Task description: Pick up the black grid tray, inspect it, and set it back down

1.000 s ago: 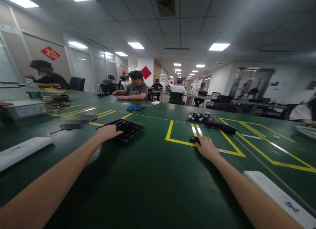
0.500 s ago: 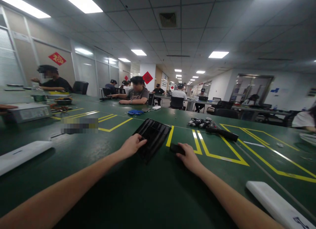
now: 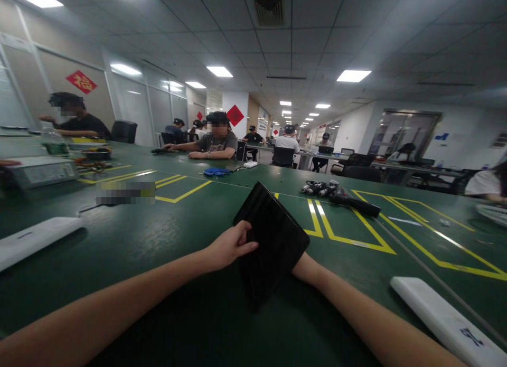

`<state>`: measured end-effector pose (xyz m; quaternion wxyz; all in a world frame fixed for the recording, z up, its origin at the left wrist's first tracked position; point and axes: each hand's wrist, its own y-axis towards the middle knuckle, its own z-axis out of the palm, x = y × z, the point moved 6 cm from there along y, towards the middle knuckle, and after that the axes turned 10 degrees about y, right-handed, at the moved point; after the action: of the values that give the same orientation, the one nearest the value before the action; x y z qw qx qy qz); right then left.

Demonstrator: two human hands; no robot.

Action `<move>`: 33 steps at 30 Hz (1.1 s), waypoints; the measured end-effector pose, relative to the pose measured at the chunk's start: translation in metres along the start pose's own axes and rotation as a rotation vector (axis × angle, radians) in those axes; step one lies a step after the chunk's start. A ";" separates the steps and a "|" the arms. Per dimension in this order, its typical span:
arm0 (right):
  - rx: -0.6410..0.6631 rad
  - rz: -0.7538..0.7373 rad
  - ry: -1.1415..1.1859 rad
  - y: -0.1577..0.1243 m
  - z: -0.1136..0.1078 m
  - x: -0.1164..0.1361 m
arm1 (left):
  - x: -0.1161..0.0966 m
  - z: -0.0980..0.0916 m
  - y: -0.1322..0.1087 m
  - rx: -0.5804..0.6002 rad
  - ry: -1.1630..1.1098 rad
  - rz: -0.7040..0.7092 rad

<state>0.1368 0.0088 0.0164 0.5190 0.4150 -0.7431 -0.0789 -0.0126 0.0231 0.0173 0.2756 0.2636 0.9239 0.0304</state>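
Note:
My left hand (image 3: 232, 245) grips the near left edge of a black keyboard (image 3: 273, 240) and holds it tilted up off the green table (image 3: 166, 240), its face turned toward me. My right hand is hidden behind the keyboard; only its wrist (image 3: 307, 269) shows below the keyboard's right side. The small black object that the right hand covered earlier is out of sight.
Yellow tape outlines (image 3: 348, 235) mark the table ahead. A cluster of black tools (image 3: 336, 191) lies beyond them. White flat bars lie at the left (image 3: 35, 240) and near right (image 3: 443, 317). Blue gloves (image 3: 216, 171) and a seated person (image 3: 216, 142) are across the table; others sit farther off.
The left hand has lifted the keyboard from flat on the table, pulled it nearer and tilted it upright. The right hand with its small black object slid left and is now behind the keyboard.

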 end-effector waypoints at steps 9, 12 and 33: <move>0.140 -0.143 -0.243 -0.002 0.009 0.010 | 0.004 -0.006 0.003 0.223 -0.516 -0.277; 0.156 -0.114 -0.224 -0.002 0.011 0.011 | 0.013 -0.013 0.003 0.208 -0.754 -0.362; 0.126 -0.065 -0.082 0.001 0.013 -0.004 | 0.010 0.005 -0.002 0.436 -0.945 -0.255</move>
<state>0.1263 0.0085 0.0081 0.4581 0.4670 -0.7535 -0.0655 -0.0180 0.0257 0.0079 0.6020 0.1852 0.7087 -0.3179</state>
